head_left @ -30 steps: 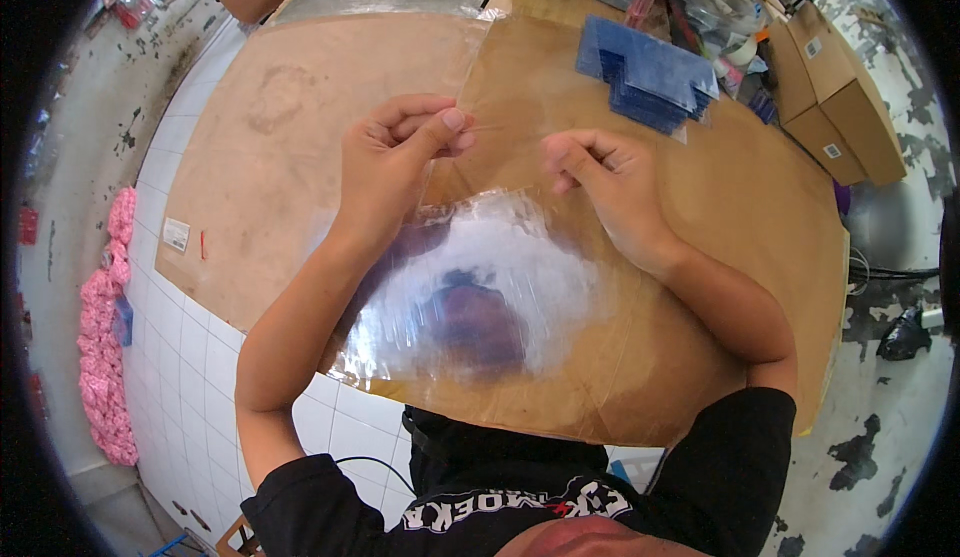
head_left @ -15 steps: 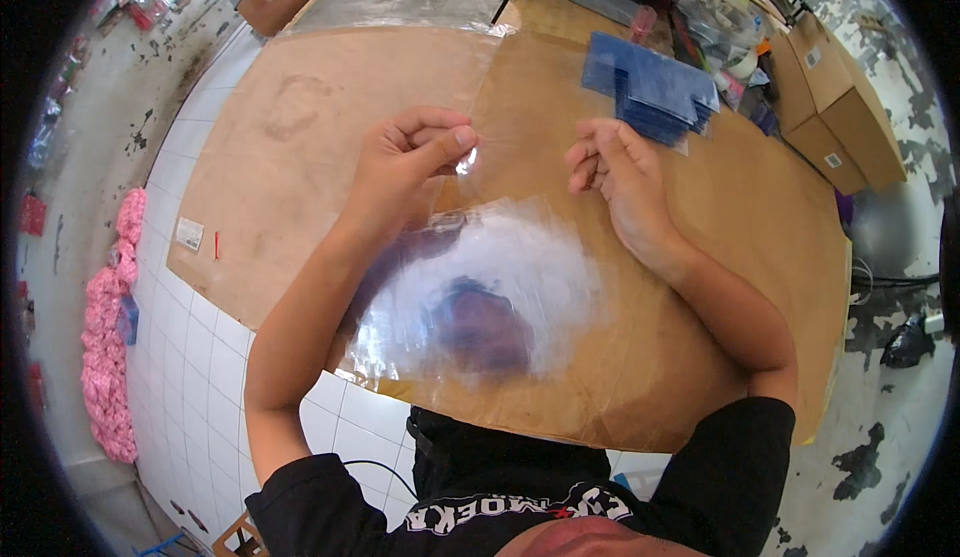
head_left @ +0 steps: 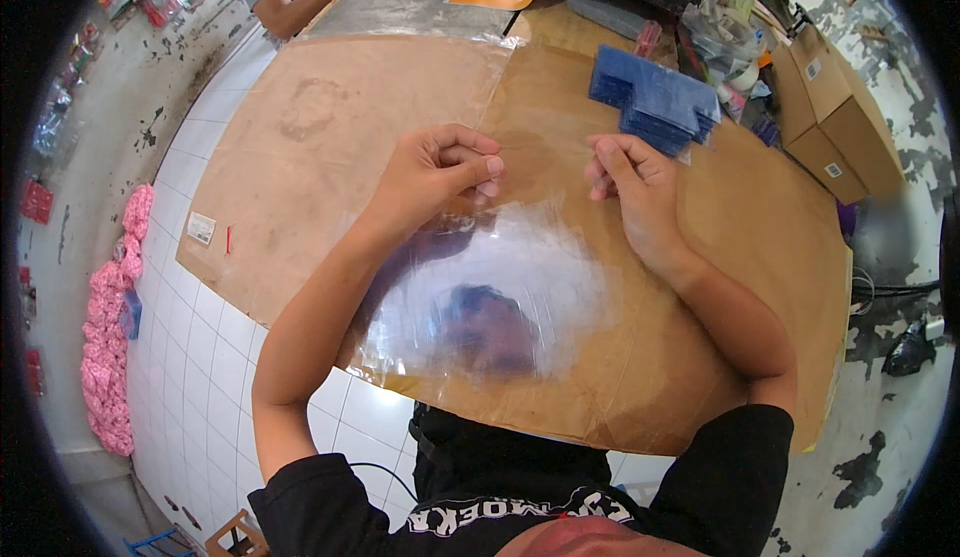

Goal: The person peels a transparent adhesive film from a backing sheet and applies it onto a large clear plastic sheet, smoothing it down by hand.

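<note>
My left hand (head_left: 448, 169) is closed, thumb pressed against the bent fingers, above the far edge of a pile of clear plastic sheets (head_left: 560, 302). Whatever it pinches, if anything, is see-through or hidden. To the right, my right hand (head_left: 640, 179) is also closed, fingertips drawn together over the brown table cover; I cannot make out anything in it. Light glares off the loosely overlapping sheets, which lie between my forearms near the front table edge. Just beyond my right hand rests a stack of blue-tinted plastic pieces (head_left: 655, 97).
A cardboard box (head_left: 830, 107) stands at the far right beside clutter in plastic bags (head_left: 725, 42). Far left, another person's arm (head_left: 315, 2) reaches over the table. A small white label (head_left: 201, 228) and a red strip (head_left: 228, 240) lie left. Pink bundles (head_left: 110, 327) sit beyond the tiles.
Both hands have shifted slightly, the left one rightward and nearer to me. The glint under my left thumb is gone. The sheets and the blue stack keep their places on the table.
</note>
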`<action>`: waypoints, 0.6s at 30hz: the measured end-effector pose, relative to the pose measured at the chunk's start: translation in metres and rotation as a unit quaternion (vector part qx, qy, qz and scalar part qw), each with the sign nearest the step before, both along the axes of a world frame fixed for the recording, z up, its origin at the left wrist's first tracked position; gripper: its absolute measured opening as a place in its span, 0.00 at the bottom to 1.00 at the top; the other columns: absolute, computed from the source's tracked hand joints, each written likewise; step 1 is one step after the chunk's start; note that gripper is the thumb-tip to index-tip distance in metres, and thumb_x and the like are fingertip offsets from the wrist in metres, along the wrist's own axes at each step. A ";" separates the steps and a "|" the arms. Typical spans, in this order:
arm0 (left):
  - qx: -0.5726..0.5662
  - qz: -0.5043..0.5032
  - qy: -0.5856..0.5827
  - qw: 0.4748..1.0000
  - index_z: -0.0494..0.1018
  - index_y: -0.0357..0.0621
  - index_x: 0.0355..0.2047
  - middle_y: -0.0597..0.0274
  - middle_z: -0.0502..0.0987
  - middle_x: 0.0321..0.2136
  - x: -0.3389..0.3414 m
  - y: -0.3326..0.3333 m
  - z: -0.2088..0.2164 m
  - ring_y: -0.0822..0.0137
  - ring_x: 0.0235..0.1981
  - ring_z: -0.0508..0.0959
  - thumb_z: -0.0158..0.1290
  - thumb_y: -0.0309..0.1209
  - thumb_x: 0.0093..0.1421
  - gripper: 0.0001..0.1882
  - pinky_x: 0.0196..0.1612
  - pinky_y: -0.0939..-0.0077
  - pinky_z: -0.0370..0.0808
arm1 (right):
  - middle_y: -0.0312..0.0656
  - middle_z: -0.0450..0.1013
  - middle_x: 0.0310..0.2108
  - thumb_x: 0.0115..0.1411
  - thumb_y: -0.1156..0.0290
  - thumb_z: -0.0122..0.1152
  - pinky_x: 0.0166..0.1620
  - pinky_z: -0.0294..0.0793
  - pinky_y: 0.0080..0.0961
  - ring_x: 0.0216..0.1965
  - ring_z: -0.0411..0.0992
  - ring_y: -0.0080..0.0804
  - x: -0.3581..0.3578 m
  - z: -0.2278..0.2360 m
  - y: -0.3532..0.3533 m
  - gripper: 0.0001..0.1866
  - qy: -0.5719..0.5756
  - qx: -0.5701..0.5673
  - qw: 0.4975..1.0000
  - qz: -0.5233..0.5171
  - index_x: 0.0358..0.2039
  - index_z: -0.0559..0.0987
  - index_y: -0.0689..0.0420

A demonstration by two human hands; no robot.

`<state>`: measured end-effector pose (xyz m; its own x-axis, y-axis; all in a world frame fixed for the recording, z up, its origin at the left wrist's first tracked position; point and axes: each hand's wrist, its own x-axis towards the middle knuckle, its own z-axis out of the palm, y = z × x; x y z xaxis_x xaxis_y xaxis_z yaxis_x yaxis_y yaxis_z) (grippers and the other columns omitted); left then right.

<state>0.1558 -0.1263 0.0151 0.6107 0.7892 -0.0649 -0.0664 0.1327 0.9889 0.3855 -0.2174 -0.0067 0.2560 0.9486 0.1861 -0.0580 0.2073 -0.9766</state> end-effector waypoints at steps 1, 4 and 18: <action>0.003 0.000 0.001 1.000 0.73 0.37 0.36 0.61 0.78 0.26 0.000 0.000 0.000 0.72 0.25 0.78 0.57 0.23 0.56 0.07 0.26 0.81 0.73 | 0.35 0.73 0.26 0.63 0.63 0.56 0.27 0.70 0.14 0.23 0.67 0.15 0.000 0.000 0.000 0.14 -0.008 0.002 1.000 -0.004 0.38 0.78 0.62; -0.001 -0.014 -0.021 1.000 0.73 0.32 0.37 0.59 0.78 0.25 -0.001 0.003 -0.005 0.75 0.24 0.77 0.58 0.26 0.57 0.11 0.26 0.82 0.76 | 0.34 0.72 0.26 0.63 0.64 0.56 0.26 0.70 0.15 0.24 0.67 0.15 -0.002 0.002 0.000 0.13 -0.004 -0.001 1.000 -0.005 0.38 0.78 0.62; 0.067 -0.004 -0.024 0.997 0.74 0.33 0.38 0.59 0.77 0.27 -0.004 0.010 -0.008 0.70 0.26 0.78 0.54 0.34 0.61 0.13 0.32 0.79 0.75 | 0.33 0.71 0.25 0.63 0.65 0.57 0.26 0.70 0.14 0.23 0.66 0.15 -0.001 0.000 0.002 0.12 -0.003 -0.007 1.000 -0.016 0.38 0.78 0.61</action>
